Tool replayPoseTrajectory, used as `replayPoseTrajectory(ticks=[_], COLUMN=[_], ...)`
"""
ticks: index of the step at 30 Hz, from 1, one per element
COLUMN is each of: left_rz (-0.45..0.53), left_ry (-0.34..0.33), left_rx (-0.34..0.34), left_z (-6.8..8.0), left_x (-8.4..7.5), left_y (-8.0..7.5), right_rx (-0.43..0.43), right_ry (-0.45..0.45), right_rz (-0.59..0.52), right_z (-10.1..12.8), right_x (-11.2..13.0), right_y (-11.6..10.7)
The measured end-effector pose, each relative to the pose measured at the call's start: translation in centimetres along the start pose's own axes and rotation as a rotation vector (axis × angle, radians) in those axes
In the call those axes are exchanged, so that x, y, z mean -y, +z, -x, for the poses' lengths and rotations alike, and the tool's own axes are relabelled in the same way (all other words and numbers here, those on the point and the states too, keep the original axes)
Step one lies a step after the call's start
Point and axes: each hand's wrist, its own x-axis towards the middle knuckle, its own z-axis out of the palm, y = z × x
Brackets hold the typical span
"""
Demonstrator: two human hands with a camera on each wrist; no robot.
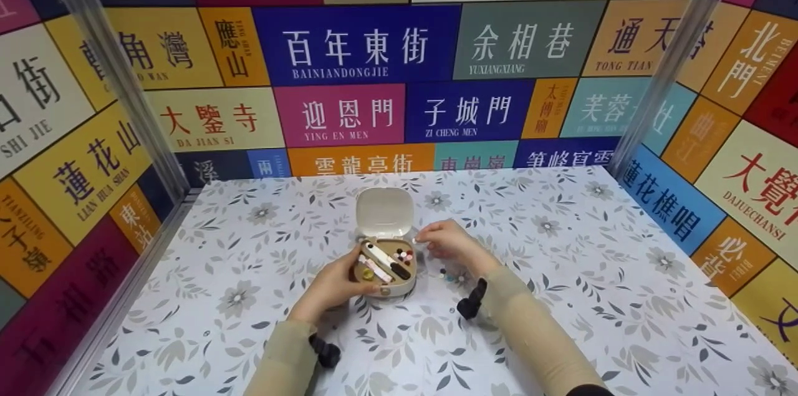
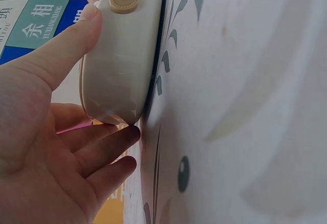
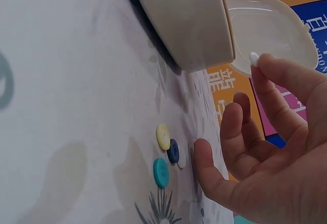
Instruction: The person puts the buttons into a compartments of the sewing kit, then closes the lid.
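A cream sewing kit box (image 1: 399,289) stands on the table with its lid (image 1: 385,212) raised at the back. My left hand (image 1: 330,287) grips its left side, thumb along the front by the tan button-shaped catch (image 2: 123,1), fingers at the side. Inside lie a white and black tool (image 1: 388,259), a small yellow round piece (image 1: 368,273) and several red, black, white and pink buttons (image 1: 404,255). Beside the box's right edge my right hand (image 1: 452,240) pinches a small white button (image 3: 254,58) between thumb and forefinger, its other fingers loosely bent.
Loose buttons lie on the table right of the box, among them a yellow button (image 3: 163,136), a dark blue button (image 3: 173,151) and a turquoise button (image 3: 161,173). The table (image 1: 249,333) has a leaf-patterned cover. Panels with printed place names (image 1: 355,43) enclose its back and sides.
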Motion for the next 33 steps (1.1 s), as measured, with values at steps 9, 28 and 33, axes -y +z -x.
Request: replayPoseTrajectory(ticks=[9, 28, 33], left_rz=[0.015, 0.005, 0.008], left_ry=[0.003, 0.035, 0.031], left_rx=[0.002, -0.001, -0.003], left_z=[0.1, 0.1, 0.2], left_x=[0.1, 0.0, -0.2], left_y=[0.0, 0.0, -0.1], right_rx=[-0.044, -0.066, -0.09], right_ry=[-0.015, -0.187, -0.207], right_rz=[0.07, 0.246, 0.309], right_z=[0.2, 0.2, 0.3], right_x=[0.3, 0.6, 0.8], right_y=[0.7, 2.2, 2.5])
